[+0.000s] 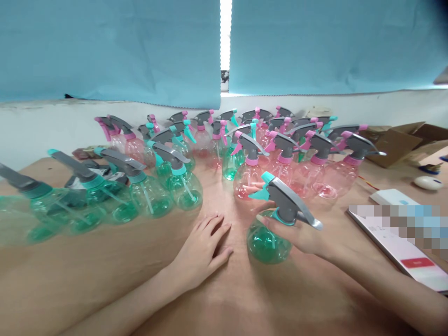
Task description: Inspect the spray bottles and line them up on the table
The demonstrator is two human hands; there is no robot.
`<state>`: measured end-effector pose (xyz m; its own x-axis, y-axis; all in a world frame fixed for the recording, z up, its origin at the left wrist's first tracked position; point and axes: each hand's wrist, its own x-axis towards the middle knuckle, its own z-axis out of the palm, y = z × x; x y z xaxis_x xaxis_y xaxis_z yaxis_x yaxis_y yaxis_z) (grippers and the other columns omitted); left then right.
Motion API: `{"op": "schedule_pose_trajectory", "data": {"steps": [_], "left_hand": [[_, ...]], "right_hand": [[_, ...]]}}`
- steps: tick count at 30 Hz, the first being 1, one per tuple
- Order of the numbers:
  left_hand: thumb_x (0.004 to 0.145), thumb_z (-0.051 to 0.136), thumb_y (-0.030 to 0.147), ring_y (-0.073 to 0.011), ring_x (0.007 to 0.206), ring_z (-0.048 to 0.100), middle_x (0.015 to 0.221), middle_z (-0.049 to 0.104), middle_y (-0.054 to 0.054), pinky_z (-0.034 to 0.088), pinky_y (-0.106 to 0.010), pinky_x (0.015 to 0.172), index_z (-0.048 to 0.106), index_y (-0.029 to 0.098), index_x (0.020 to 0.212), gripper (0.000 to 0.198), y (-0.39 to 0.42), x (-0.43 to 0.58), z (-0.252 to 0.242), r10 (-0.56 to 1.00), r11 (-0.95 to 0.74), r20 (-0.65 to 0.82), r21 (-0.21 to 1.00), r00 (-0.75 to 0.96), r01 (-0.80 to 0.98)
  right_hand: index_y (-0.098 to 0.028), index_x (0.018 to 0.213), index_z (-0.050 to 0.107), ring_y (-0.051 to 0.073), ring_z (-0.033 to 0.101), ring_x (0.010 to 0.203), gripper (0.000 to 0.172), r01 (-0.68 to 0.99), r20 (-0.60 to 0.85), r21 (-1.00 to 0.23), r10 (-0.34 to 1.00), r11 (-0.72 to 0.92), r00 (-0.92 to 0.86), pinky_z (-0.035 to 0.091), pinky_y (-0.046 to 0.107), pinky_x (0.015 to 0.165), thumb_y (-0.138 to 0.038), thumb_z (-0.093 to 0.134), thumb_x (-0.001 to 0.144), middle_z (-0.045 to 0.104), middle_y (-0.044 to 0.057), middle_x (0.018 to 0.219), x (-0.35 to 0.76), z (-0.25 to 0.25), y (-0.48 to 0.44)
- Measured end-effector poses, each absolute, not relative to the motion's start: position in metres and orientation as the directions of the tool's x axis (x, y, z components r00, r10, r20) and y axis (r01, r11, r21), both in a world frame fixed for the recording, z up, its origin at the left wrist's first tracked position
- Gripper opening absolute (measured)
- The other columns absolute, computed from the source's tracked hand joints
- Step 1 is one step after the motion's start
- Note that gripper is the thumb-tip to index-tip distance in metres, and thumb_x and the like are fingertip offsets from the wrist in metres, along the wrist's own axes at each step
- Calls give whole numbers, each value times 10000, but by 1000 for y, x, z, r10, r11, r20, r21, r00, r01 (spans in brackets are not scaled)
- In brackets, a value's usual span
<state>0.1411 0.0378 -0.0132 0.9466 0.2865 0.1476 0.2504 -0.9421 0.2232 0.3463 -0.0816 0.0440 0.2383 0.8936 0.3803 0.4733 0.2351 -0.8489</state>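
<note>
A green spray bottle (269,240) with a grey and teal trigger head stands in front of me, slightly right of the middle. My right hand (297,233) grips it around the shoulder, just below the head, with some fingers hidden behind it. To its left, my left hand (203,247) lies flat on the table (157,280), fingers apart, holding nothing. Several green spray bottles (150,193) line up on the left. Close behind the gripped bottle stand several pink spray bottles (247,175) with grey and pink heads.
More pink and green bottles crowd the back, before a white wall (42,121) and blue curtains (112,51). On the right are a phone-like device (395,247) with a lit screen, a white box (394,198), a white mouse (427,183) and an open cardboard box (395,144).
</note>
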Motion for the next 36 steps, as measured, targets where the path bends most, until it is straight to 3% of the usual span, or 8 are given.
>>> {"op": "schedule_pose_trajectory", "data": {"steps": [3,10,25,33,36], "left_hand": [[936,523,363,-320,1322,387,1416,467,-145,333,-520,1071,487,176,1345,451,38,141,-13,285,-942,152,224,946,249],[935,529,354,-323,1326,378,1413,468,-156,319,-531,1074,490,155,1345,458,37,141,-14,281,-944,136,216,950,248],[940,519,360,-319,1330,374,1424,453,-155,324,-535,1072,478,158,1353,462,38,141,-15,275,-947,139,211,951,243],[942,516,357,-319,1326,376,1415,463,-156,327,-536,1069,484,154,1350,457,38,141,-15,273,-948,144,207,951,240],[942,518,365,-317,1328,375,1413,466,-155,322,-532,1075,482,154,1353,463,38,141,-14,275,-948,140,204,951,244]], "right_hand": [[-254,1200,556,196,676,725,414,483,370,-847,898,222,237,590,331,634,-217,592,790,704,39,923,348,42,-82],[-236,1200,554,196,674,820,403,495,420,-825,882,273,213,589,331,678,-232,600,800,643,82,1094,351,38,-81],[-248,1215,557,185,649,896,423,535,464,-789,864,302,197,553,342,790,-197,593,797,623,76,1150,350,40,-81],[-274,1169,595,160,654,779,389,548,437,-794,873,262,216,558,297,659,-200,572,788,635,52,1135,348,44,-83],[-279,1172,580,161,649,728,392,534,428,-807,873,252,234,555,302,648,-214,582,785,670,38,1022,348,44,-83]]}}
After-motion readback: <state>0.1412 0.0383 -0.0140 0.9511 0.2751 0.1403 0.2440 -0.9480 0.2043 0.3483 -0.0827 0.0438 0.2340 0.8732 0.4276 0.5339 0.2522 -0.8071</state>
